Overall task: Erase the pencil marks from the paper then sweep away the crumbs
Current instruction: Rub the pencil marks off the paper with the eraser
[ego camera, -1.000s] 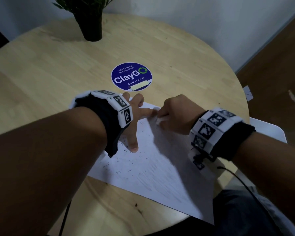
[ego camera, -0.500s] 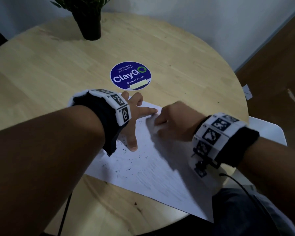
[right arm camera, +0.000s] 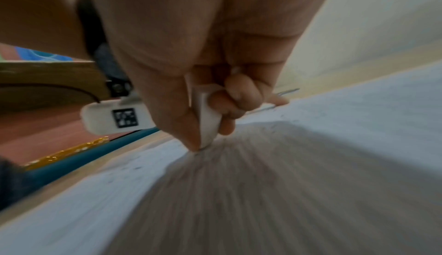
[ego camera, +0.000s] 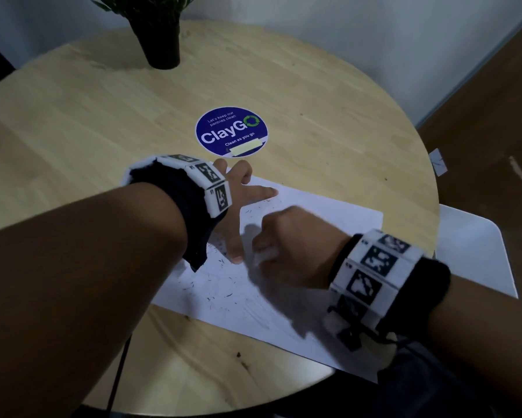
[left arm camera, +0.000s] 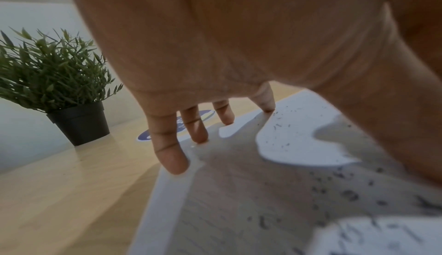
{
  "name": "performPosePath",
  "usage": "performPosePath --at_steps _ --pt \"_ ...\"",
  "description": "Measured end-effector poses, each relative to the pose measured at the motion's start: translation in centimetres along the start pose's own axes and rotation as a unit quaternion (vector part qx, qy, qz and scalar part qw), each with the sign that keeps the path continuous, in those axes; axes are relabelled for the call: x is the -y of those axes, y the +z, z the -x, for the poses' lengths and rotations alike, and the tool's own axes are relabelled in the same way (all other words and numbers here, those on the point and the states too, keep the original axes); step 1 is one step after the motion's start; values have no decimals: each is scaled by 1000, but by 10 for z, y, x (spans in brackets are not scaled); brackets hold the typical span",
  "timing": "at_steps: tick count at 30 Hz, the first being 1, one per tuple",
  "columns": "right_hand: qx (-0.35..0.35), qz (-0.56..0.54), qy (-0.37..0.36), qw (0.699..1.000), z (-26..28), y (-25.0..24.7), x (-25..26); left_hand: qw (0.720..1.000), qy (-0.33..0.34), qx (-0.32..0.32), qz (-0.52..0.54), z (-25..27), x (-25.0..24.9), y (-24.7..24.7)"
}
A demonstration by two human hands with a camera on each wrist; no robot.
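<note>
A round, pale wooden counter fills the dim scene. At its far edge stands a green plant in a black pot against a plain white wall. Brown floor lies to the right, and a white chair seat sits beside the counter.

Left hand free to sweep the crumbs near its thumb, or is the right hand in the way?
Probably yes. The left hand lies flat on the paper, crumbs just beside its thumb, nothing between. The right hand, gripping the eraser, sits to the other side.
</note>
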State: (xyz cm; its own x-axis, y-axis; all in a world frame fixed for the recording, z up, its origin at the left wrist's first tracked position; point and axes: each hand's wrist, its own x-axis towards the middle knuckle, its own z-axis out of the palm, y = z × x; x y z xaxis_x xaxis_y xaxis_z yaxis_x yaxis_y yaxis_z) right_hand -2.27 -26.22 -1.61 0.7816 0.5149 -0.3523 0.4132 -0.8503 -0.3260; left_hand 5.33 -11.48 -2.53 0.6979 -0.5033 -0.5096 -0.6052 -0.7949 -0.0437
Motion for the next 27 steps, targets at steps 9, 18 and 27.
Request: performPosePath --at_steps 9,18,27 --pt "-67 2 44 997 4 3 -13 995 -3 -63 80 28 -5 12" --pt "-88 -14 81 993 10 3 0 998 8 44 40 74 -8 36" --pt "-30 13 20 999 32 11 14 998 0 41 55 74 -14 29"
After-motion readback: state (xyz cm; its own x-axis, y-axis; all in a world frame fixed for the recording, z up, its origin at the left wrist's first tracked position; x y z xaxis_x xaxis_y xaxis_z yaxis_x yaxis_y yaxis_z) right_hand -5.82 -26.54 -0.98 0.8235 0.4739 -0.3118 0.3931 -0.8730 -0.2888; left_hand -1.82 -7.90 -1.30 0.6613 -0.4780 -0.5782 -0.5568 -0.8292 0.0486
